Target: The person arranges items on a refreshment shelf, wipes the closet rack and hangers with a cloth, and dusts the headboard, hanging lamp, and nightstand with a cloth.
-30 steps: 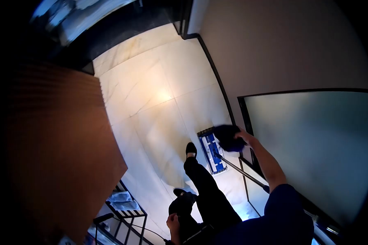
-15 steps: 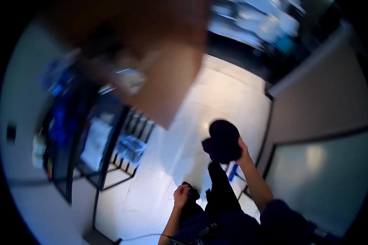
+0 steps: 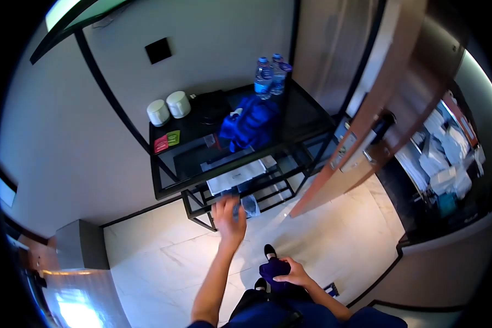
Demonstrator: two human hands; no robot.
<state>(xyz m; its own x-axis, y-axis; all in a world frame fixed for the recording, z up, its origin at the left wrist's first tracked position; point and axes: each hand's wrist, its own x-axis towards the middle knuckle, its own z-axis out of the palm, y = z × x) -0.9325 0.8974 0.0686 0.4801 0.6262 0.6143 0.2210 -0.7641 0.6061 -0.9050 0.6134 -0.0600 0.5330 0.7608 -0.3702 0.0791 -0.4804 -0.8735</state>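
Note:
My right hand (image 3: 296,273) is closed around a bunched dark purple cloth (image 3: 275,269), held low near my body. Stretched out ahead, my left hand (image 3: 229,221) is slightly blurred and holds nothing, its thumb apart from the fingers. It appears in front of the lower shelf of a black-framed glass table (image 3: 164,188). A crumpled blue cloth (image 3: 251,123) lies on the tabletop, and a white box or booklet (image 3: 236,176) rests below the glass.
On the table stand two white mugs (image 3: 177,104), two water bottles (image 3: 263,79) and red and green sachets (image 3: 167,141). A wooden door (image 3: 361,147) stands ajar at right. Beyond it, a cart (image 3: 421,188) carries white items. A grey bin (image 3: 81,246) is at left.
My view has swung from the doorway to face the table. My left hand has gone from beside my leg to stretched forward. The purple cloth in my right hand is nearer my body.

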